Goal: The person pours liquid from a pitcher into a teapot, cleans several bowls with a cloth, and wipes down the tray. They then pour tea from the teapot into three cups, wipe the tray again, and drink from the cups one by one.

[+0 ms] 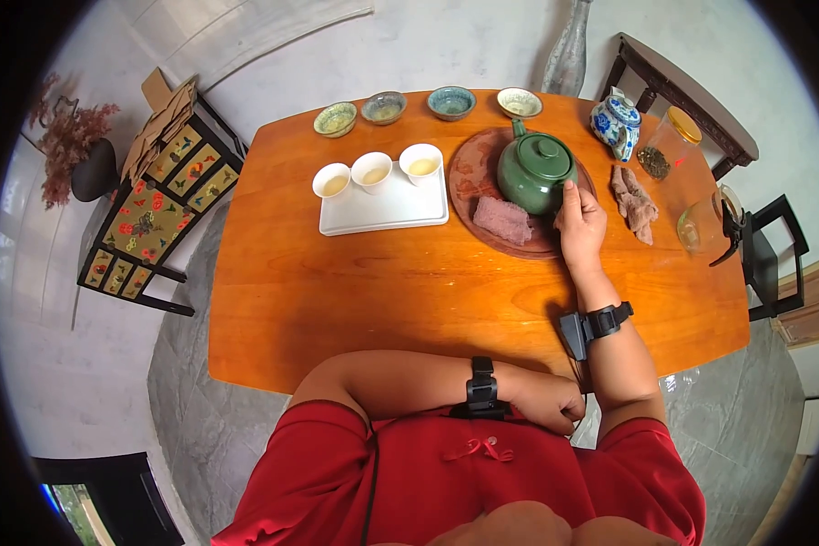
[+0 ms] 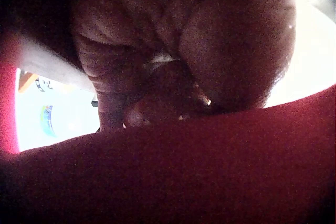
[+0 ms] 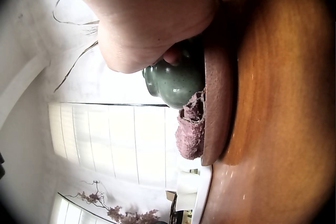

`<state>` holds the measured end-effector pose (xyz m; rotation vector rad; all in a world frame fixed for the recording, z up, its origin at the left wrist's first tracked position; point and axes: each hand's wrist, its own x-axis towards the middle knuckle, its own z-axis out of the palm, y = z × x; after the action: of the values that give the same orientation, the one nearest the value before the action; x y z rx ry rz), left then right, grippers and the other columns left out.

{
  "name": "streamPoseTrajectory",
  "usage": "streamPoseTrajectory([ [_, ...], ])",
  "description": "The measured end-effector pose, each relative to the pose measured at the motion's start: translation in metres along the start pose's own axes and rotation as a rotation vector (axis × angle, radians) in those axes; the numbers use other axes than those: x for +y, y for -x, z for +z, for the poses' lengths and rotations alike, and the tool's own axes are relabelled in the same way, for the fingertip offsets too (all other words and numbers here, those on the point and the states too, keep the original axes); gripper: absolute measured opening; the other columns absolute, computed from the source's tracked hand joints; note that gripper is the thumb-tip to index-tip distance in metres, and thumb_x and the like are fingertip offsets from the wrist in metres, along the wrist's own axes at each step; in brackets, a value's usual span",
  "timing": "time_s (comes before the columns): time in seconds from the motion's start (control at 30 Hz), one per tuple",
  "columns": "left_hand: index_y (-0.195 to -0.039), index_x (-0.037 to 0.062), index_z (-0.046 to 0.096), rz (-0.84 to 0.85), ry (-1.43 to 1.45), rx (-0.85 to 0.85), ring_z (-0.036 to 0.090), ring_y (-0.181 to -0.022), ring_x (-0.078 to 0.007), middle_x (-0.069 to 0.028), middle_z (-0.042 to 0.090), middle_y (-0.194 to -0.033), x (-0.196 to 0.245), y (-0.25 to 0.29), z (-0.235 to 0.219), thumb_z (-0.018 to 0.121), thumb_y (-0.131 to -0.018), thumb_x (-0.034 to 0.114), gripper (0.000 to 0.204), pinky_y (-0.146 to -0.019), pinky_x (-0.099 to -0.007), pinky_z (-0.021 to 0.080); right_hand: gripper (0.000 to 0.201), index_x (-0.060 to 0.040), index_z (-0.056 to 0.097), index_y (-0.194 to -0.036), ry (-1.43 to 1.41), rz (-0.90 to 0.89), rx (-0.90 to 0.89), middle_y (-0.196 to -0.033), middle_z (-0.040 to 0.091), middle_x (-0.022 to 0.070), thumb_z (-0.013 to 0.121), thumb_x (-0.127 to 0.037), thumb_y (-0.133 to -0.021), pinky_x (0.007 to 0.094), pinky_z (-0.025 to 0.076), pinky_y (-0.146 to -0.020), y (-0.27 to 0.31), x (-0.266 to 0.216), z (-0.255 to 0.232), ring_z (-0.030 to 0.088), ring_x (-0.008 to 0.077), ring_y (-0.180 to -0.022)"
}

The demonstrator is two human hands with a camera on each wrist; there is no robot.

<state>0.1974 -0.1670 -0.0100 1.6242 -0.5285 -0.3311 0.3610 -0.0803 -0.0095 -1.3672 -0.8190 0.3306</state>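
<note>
A green lidded teapot (image 1: 530, 187) sits on a round reddish-brown board (image 1: 469, 168), its spout facing away from the person. My right hand (image 1: 582, 223) grips the teapot's handle, with the thumb on top. In the right wrist view, that hand hides part of the teapot (image 3: 181, 87). A folded mauve cloth (image 1: 503, 220) lies on the board beside the pot. My left hand (image 1: 548, 400) rests in front of the body at the table's near edge, fingers loosely curled. Its wrist view shows the palm (image 2: 157, 29) close over the red shirt (image 2: 173, 171), with nothing held.
Three white cups of pale liquid, including the middle cup (image 1: 372, 171), stand on a white tray (image 1: 387, 218). Several bowls, one a blue bowl (image 1: 451, 103), line the far edge. Rightward are a blue-and-white pot (image 1: 617, 123), yellow-lidded jar (image 1: 669, 146), brown cloth (image 1: 634, 205) and glass pitcher (image 1: 696, 226).
</note>
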Motion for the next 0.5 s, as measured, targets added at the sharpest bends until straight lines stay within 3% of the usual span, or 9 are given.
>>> streamPoseTrajectory([
  [0.23,-0.062,0.0015,0.049,-0.021,0.007,-0.008,0.043,-0.051,-0.0135,-0.0067,0.047,-0.054,0.0008,0.0,0.0004,0.058,-0.085,0.02,0.03,-0.05,-0.0348,0.037,0.043,-0.0083,0.047,-0.059,-0.043,0.0,0.001,-0.05,0.044,-0.0038,0.056,-0.029,-0.096,0.0229,0.029,-0.041,-0.0006,0.0025,0.0004,0.039,0.0045,-0.044],
  [0.3,-0.063,-0.0018,0.052,-0.014,0.013,0.029,0.046,-0.049,-0.0151,-0.0104,0.05,-0.053,-0.0005,-0.0006,0.0017,0.061,-0.078,0.016,0.025,-0.049,-0.0359,0.037,0.043,-0.0084,0.047,-0.06,-0.035,0.001,0.001,-0.05,0.044,-0.0037,0.056,-0.029,-0.096,0.0229,0.029,-0.041,0.0002,0.0019,0.0002,0.039,0.0045,-0.044],
  [0.4,-0.062,0.0014,0.049,-0.002,-0.017,0.001,0.043,-0.051,-0.0137,-0.0068,0.048,-0.053,-0.0002,-0.0005,-0.0002,0.059,-0.085,0.019,0.03,-0.05,-0.035,0.037,0.043,-0.0084,0.047,-0.06,-0.036,0.005,-0.003,-0.05,0.044,-0.0037,0.056,-0.029,-0.096,0.0229,0.029,-0.041,0.0002,-0.0008,0.0001,0.039,0.0045,-0.044],
  [0.5,-0.062,0.0013,0.049,-0.002,-0.004,0.003,0.043,-0.051,-0.0138,-0.0068,0.047,-0.053,0.0005,0.0001,-0.0008,0.059,-0.084,0.019,0.03,-0.05,-0.0353,0.037,0.043,-0.0085,0.047,-0.06,-0.031,0.005,-0.001,-0.05,0.044,-0.0037,0.056,-0.029,-0.096,0.0229,0.029,-0.041,0.0001,-0.0003,0.0004,0.039,0.0045,-0.044],
])
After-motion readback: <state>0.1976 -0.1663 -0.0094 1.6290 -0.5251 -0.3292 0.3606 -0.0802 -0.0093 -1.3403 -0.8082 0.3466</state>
